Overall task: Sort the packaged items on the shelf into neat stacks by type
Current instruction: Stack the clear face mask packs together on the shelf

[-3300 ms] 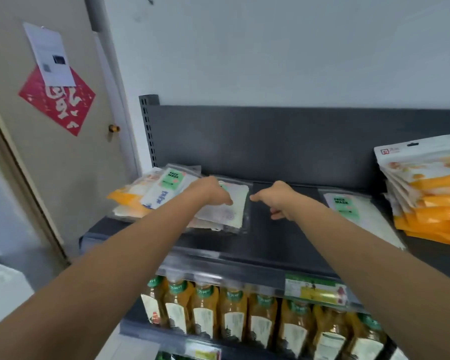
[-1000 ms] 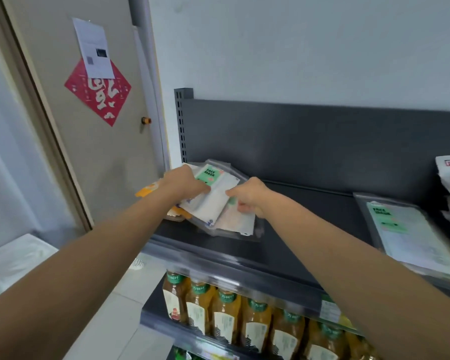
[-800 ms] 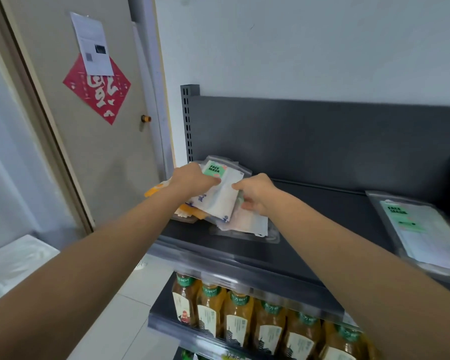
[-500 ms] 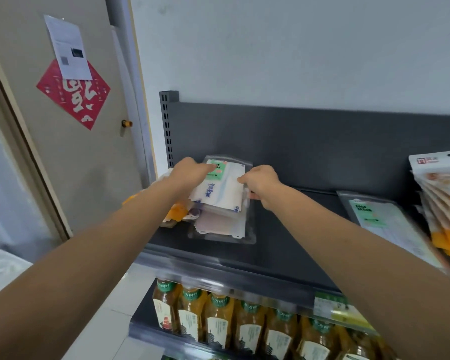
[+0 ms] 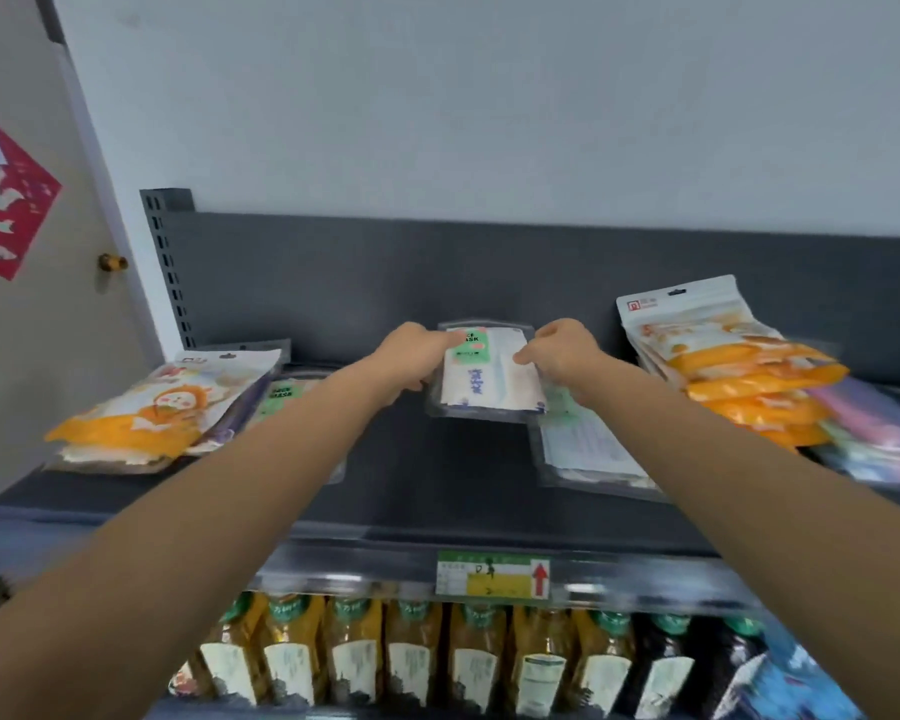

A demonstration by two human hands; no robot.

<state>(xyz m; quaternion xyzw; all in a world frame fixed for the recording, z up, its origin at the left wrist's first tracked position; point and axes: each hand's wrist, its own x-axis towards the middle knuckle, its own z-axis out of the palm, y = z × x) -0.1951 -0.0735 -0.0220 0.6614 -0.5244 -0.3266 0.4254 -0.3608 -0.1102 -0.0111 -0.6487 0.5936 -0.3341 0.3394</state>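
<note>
Clear plastic wraps the face mask pack [image 5: 489,387] that I hold between both hands, white inside with a green label at its far end. My left hand [image 5: 411,356] grips its left edge with curled fingers, and my right hand [image 5: 562,350] pinches the right edge near the top corner. The pack sits over the middle of the dark grey shelf [image 5: 427,491], close to the back panel [image 5: 437,278], with its near edge raised off the deck; whether the far edge touches anything I cannot tell. Just to its right, partly under my right forearm, a second face mask pack [image 5: 588,454] lies flat on the shelf. Beyond that stands a stack of orange pouches [image 5: 739,366], with some blurred purple and pink packs [image 5: 874,433] beside it at the far right. At the left end of the shelf an orange and white pouch [image 5: 162,407] lies on top of a loose pile, and a green-labelled mask pack [image 5: 287,394] pokes out from under its right side. A green and yellow price label [image 5: 492,574] with a red arrow is fixed to the shelf's front rail, and a row of amber drink bottles [image 5: 411,662] stands on the level below. Left of the shelving is a beige door [image 5: 48,330] with a brass knob [image 5: 113,262] and a red paper decoration [image 5: 6,205]
</note>
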